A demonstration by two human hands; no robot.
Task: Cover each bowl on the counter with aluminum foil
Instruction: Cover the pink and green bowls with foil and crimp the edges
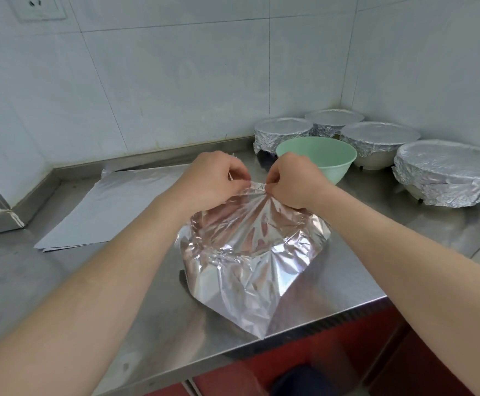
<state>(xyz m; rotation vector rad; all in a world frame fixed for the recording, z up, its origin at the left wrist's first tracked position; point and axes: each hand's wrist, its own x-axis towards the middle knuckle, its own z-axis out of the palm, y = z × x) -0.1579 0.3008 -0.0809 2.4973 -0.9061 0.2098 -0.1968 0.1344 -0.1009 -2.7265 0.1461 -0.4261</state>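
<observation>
Nearest, a loose corner of the foil sheet (250, 252) is seen pointing over the edge of the counter (90, 281); the sheet is draped over a round rim hidden beneath. Its far edge is pinched by curled fingers (240, 178) of the left hand (213, 178) and the right hand (293, 181) — held nearly touching. Left of the fingers, a stack of foil sheets (119, 204) is laid flat. Just beyond the right fingers an uncovered green bowl (318, 155) is set — farther right, four foil-covered bowls (378, 135) are grouped.

A kitchen: a stainless-steel counter (136, 295) set in a white-tiled corner (290, 67), foil-covered bowls (283, 132) at far right (wall socket (37, 7) far left).
</observation>
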